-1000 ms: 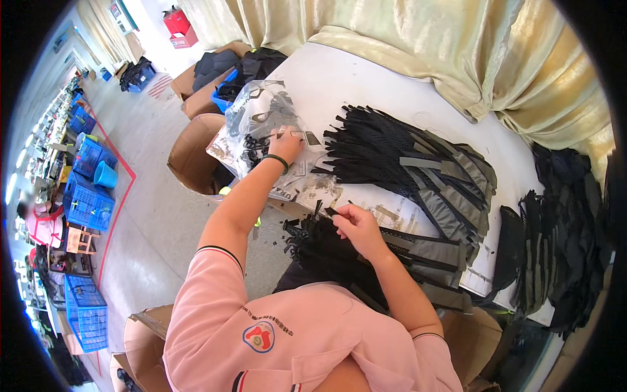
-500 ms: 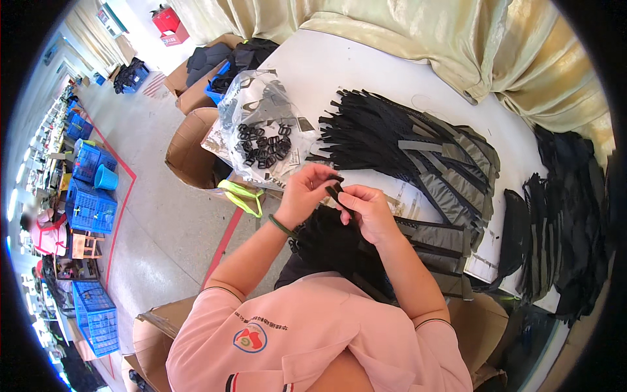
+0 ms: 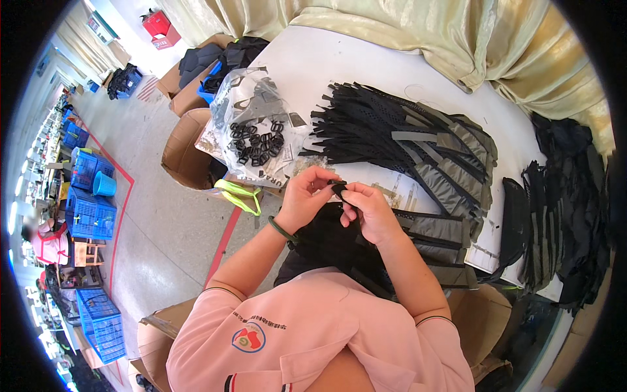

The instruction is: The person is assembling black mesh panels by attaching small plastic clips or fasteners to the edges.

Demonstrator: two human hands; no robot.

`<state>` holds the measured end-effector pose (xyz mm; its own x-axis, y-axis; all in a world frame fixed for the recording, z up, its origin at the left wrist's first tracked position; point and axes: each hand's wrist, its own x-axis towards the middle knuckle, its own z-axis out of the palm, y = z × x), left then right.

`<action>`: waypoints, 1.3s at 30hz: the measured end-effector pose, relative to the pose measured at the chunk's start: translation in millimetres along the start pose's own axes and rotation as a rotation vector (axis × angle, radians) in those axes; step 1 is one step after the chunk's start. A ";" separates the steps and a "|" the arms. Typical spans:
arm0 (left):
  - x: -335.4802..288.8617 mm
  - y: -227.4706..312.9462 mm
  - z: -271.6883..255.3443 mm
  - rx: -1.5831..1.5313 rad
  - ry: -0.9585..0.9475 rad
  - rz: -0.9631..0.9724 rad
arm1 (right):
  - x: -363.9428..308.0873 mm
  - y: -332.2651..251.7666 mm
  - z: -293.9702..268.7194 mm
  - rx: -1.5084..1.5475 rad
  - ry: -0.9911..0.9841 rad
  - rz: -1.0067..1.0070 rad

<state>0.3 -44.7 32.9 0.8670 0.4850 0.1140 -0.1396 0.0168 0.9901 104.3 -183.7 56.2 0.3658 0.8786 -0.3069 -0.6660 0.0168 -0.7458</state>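
My left hand [image 3: 305, 199] and my right hand [image 3: 371, 210] meet in front of my chest, both closed in a pinch. Between their fingertips is the end of a black strap [image 3: 337, 189], folded over. A small dark piece lies at the left fingers; whether it is a buckle, I cannot tell. Under my hands, black fabric [image 3: 323, 228] covers my lap. Beyond the left hand, black plastic buckles [image 3: 258, 142] sit in a clear plastic bag [image 3: 251, 98] on the table's left edge. Black-and-grey strap pieces [image 3: 424, 150] lie fanned out beyond the right hand.
The white table [image 3: 366, 55] runs to a pale curtain [image 3: 418, 23]. Stacked black pieces [image 3: 568, 209] lie at the right. An open cardboard box [image 3: 186, 147] stands left, a neon-yellow strip [image 3: 238, 196] beside it. Blue crates [image 3: 91, 215] and a person [image 3: 49, 245] are farther left.
The strap end between my fingertips is folded more closely and shows less length. Both hands stay in nearly the same place; the whole view has shifted slightly.
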 end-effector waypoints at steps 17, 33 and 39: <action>-6.4 25.8 11.1 0.548 0.088 0.500 | -6.4 1.3 1.7 -0.180 -0.008 -0.262; -10.3 27.8 26.6 0.611 0.114 0.667 | -15.1 6.7 14.0 -0.031 0.142 -0.318; -10.3 25.1 25.6 0.509 0.127 0.526 | -15.5 1.7 9.4 -0.214 0.167 -0.384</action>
<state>0.1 -71.6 58.7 0.6807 0.4151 0.6036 -0.2552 -0.6379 0.7266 91.4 -192.8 65.3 0.6709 0.7389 -0.0633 -0.3197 0.2112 -0.9237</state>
